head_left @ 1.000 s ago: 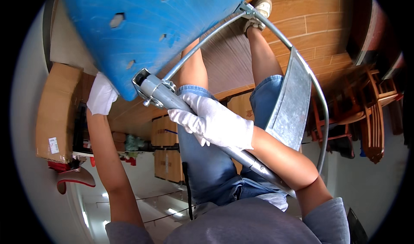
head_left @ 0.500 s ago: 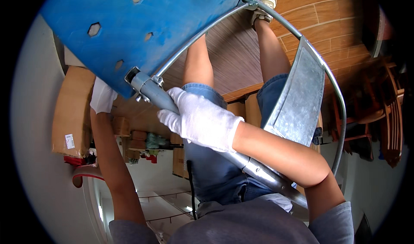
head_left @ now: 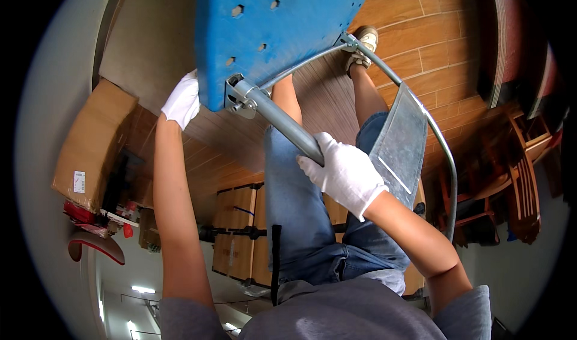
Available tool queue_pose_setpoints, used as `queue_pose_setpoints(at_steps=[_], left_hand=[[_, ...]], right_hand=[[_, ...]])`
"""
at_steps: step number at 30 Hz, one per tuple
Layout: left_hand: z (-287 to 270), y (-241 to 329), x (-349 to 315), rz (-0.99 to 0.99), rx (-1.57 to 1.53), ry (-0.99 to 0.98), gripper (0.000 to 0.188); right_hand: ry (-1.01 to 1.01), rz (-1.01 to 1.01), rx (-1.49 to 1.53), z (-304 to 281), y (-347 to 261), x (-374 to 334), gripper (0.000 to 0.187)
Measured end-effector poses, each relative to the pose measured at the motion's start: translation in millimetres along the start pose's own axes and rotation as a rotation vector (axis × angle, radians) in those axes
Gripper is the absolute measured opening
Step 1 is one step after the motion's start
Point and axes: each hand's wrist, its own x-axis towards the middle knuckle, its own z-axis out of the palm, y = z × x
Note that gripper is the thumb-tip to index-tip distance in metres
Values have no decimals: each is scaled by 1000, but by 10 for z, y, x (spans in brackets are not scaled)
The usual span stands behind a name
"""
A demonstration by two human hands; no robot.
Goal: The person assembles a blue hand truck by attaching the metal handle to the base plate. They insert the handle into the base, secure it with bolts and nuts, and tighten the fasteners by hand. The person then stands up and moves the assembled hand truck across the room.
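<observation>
A blue platform (head_left: 288, 33) with several small holes is tipped up at the upper middle; it looks like a platform trolley's deck. Hinge brackets (head_left: 240, 94) join its near corner to a grey tubular handle (head_left: 279, 121), which curves round at the right with a sheet-metal panel (head_left: 399, 142) fixed inside it. In a white glove, my left hand (head_left: 182, 101) holds the platform's left edge, its fingertips partly hidden behind it. My right hand (head_left: 345, 172), gloved too, is closed round the straight tube of the handle, some way below the bracket.
My legs (head_left: 300, 196) stand under the handle, one shoe (head_left: 365, 42) beside the far bracket on the wood-look floor (head_left: 415, 33). A cardboard box (head_left: 93, 145) is by the left wall, more boxes (head_left: 234, 211) lie behind me, and wooden chairs (head_left: 523, 166) stand at the right.
The platform's near corner has shifted right and its side edge now shows. My left hand has moved right with it. My right hand is farther from the bracket along the tube.
</observation>
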Motion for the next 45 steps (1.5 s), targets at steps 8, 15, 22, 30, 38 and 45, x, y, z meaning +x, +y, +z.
queue_pose_setpoints(at_steps=[8, 15, 22, 30, 38, 45], left_hand=[[-212, 69, 204, 82, 348, -198, 39], [-186, 92, 181, 147, 379, -193, 29], [-320, -207, 289, 274, 350, -212, 17], [23, -78, 62, 347, 417, -165, 16], [99, -34, 55, 695, 750, -263, 12], [6, 201, 86, 562, 589, 9, 25]], right_hand=[[-94, 67, 26, -56, -35, 31, 40], [-45, 85, -16, -7, -26, 26, 35], [21, 63, -38, -2, -7, -15, 29], [76, 27, -45, -42, 152, -73, 24], [78, 35, -143, -147, 244, -182, 20], [66, 120, -223, -223, 357, -283, 18]])
